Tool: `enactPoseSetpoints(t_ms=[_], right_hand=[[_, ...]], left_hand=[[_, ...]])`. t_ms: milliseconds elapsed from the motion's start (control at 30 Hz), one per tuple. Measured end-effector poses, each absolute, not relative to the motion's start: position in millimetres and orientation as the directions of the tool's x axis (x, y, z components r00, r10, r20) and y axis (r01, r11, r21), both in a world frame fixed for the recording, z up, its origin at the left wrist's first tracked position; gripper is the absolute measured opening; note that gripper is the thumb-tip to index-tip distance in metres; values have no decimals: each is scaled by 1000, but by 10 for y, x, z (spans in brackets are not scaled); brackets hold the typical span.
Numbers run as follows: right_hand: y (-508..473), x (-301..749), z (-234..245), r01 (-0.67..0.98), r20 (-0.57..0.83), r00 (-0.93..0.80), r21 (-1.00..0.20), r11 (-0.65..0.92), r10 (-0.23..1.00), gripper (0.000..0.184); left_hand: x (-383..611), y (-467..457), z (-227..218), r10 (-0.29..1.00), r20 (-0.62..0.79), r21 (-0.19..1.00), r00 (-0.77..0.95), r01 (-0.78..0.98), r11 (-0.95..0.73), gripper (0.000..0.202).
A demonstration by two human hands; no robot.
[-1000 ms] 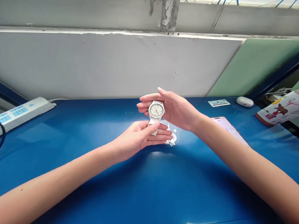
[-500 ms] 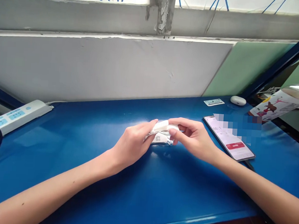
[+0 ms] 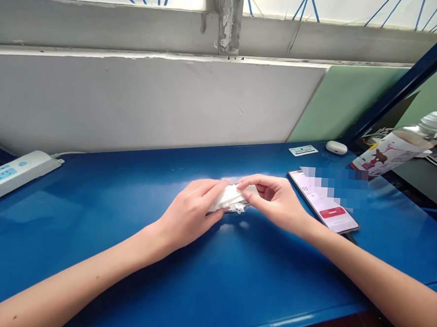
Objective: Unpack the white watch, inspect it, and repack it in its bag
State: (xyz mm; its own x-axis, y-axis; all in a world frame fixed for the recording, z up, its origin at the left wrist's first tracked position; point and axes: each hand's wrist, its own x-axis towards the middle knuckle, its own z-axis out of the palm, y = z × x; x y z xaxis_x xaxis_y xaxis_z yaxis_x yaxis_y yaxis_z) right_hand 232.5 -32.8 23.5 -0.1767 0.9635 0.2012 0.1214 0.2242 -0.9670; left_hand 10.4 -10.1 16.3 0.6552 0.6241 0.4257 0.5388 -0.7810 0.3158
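A small white packet in clear, crinkled plastic [image 3: 231, 197] is between my hands, low over the middle of the blue table [image 3: 211, 281]. My left hand [image 3: 191, 211] grips its left end, fingers over the top and thumb along the near edge. At the right end, my right hand [image 3: 273, 199] pinches the white packet between thumb and forefinger, its other fingers curled. Loose clear plastic shows at the near edge. What lies inside the packet is too small and too covered to make out.
Right of my hands lies a phone [image 3: 323, 202] with a lit screen. Behind it are a small printed card [image 3: 303, 150] and a white earbud case [image 3: 336, 148]. A labelled bottle [image 3: 393, 149] leans at the far right. A white power strip [image 3: 16, 176] sits at the left.
The view has swung slightly right. The packet has been turned, and the square code seen on it earlier is hidden. My left fingers reach further over it; both hands keep hold.
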Motion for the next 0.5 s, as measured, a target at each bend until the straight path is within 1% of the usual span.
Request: enactPoseSetpoints(t_ms=[67,133,300,400,500], right_hand=[[-277,2375,210,165,233,-139,-953,254,963,15],[-224,2425,186,234,253,-103,-934,270,962,15],[-160,2498,122,425,313,-76,-849,315,947,14],[-161,2513,119,517,345,-74,-789,332,936,14],[-153,2539,139,603,404,-83,-707,369,911,15]], left_hand=[[78,-55,160,651,348,322,675,566,-759,63],[45,-11,135,662,283,317,693,584,-747,73],[-5,39,51,685,176,340,707,609,-717,68],[-6,34,43,689,168,360,705,607,-709,64],[-6,27,54,716,169,410,677,612,-676,61]])
